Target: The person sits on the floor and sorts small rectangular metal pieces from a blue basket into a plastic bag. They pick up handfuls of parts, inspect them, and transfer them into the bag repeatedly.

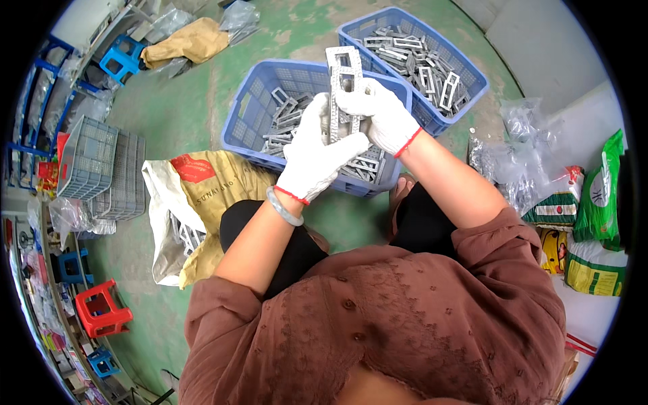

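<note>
Both my hands wear white knitted gloves with red cuffs and are raised over the near blue plastic basket point(244, 108). Between them, upright, stand silver rectangular metal frames point(334, 67) with window-like openings; they look stacked together, but I cannot tell how many. My left hand point(317, 158) is closed around their lower left side, its thumb stretched across toward the right. Higher up, on the right side, my right hand point(385, 115) grips them, fingers over the front. Loose frames of the same sort point(287, 111) lie jumbled in the near basket, partly hidden by my hands.
Behind to the right, a second blue basket point(368, 25) is heaped with similar frames. A yellow-and-white sack point(226, 179) with metal pieces lies by my left knee. Grey crates point(88, 158) and a red stool point(103, 309) stand left; clear plastic bags point(523, 148) and a green bag point(599, 192) are right.
</note>
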`<state>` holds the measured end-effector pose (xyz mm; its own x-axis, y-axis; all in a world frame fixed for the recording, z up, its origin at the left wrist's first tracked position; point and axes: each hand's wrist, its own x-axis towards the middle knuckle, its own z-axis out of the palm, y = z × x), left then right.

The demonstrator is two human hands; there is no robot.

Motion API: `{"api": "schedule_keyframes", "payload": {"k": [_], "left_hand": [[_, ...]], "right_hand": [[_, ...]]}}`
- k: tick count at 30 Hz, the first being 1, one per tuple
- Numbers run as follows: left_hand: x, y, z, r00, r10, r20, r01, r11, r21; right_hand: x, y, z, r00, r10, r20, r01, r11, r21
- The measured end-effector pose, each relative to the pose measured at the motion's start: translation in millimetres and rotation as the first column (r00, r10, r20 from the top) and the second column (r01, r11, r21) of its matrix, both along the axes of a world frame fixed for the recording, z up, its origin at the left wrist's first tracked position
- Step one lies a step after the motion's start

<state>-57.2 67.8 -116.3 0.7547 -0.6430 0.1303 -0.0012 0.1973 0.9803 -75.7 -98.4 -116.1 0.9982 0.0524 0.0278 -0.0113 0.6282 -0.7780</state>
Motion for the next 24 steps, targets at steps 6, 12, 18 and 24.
{"api": "schedule_keyframes", "payload": {"k": [6,12,18,24], "left_hand": [[14.9,1.7,26.1,0.988,-0.089,-0.124,0.085,0.996,-0.032],[26.8,-8.5,19.7,0.998,-0.007,-0.061,-0.001,0.992,-0.130],[29.4,-19.9,5.5,0.992,0.099,0.082,-0.083,0.980,-0.181],[43.9,-18.0,-13.3,0.969,0.151,0.193,-0.109,0.971,-0.215]], "right_hand": [[-1.5,-0.7,-0.8,0.986,-0.150,0.072,0.122,0.947,0.298],[4.8,-24.6,-15.9,0.988,-0.085,0.133,0.010,0.875,0.485],[2.8,-24.2,-14.1,0.982,-0.173,-0.077,0.189,0.852,0.488],[12.7,-23.2,-3.4,0.985,-0.084,-0.150,0.157,0.800,0.579]]}}
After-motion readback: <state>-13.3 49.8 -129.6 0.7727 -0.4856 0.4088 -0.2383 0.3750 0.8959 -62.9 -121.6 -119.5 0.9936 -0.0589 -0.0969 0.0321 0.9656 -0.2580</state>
